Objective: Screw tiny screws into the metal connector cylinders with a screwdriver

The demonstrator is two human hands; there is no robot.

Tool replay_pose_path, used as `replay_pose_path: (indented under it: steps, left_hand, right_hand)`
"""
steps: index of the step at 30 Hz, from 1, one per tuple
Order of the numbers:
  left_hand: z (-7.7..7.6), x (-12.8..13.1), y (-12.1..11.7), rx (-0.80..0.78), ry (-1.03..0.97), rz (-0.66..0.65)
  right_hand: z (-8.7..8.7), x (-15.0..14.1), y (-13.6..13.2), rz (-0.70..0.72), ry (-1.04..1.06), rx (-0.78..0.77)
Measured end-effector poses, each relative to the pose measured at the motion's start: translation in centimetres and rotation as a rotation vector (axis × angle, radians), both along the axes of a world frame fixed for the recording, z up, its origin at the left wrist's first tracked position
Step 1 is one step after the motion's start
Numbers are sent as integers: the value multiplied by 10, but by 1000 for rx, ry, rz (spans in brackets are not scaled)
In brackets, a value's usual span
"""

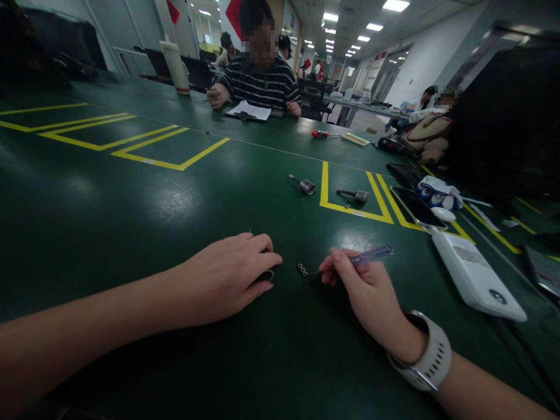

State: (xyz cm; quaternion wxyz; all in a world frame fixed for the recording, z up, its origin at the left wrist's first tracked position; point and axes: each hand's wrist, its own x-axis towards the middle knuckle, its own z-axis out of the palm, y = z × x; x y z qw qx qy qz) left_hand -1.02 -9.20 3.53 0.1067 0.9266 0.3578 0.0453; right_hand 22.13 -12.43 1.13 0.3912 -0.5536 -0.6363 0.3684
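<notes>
My left hand [238, 274] is curled over the table, closed around a small round metal part [271, 275]. Only the curved rim of that part shows between thumb and fingers. In my right hand [365, 286] is a slim screwdriver [371, 254] with a clear purple handle, pinched between thumb and fingers. Its thin shaft points left, with the tip close to a short row of small metal rings [302, 269] lying on the table between my hands. Whether the tip touches them I cannot tell.
Two metal cylinders with shafts [307, 186] [360, 196] lie ahead, one inside a yellow tape outline [356, 213]. To the right are a phone [417, 207] and a white power bank [479, 274]. A red-handled screwdriver [321, 134] lies farther off. Across the table sits a person with a clipboard [249, 111].
</notes>
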Motion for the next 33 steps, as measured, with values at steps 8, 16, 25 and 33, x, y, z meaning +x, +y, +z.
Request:
replay_pose_path:
  steps: [8, 16, 25, 33]
  left_hand:
    - [0, 17, -12, 22, 20, -37]
    - [-1, 40, -20, 41, 46, -60]
    - [7, 28, -26, -38, 43, -7]
    - [4, 13, -15, -178, -197, 35]
  right_hand:
    - [1, 0, 3, -22, 29, -17]
    - [-5, -1, 2, -98, 207, -31]
    - [-9, 1, 1, -69, 298, -26]
    - [-4, 0, 0, 21, 170, -40]
